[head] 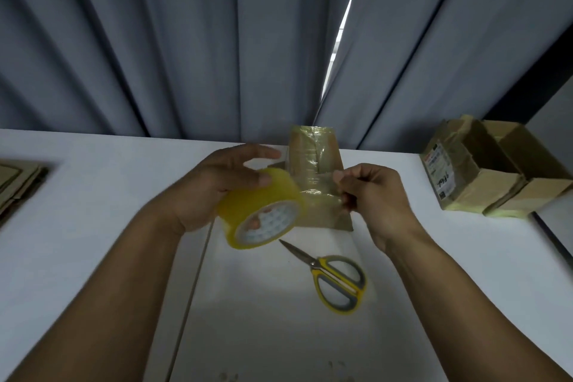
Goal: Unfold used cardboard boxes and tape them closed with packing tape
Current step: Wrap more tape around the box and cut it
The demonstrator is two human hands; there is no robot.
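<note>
My left hand [217,186] grips a yellow roll of packing tape [263,217] above the white table [93,226]. A clear strip of tape [322,195] runs from the roll to the right. My right hand [375,198] pinches its free end between thumb and fingers. Behind the strip lies a small cardboard box [313,155], brown and covered in old tape, partly hidden by both hands and the roll. Its far flap stands up at the table's back edge.
Yellow-handled scissors [335,279] lie shut on the table just below the roll. Two taped cardboard boxes [483,170], open at the top, stand at the right edge. Flattened cardboard [18,183] lies at the far left. Grey curtains [186,40] hang behind the table.
</note>
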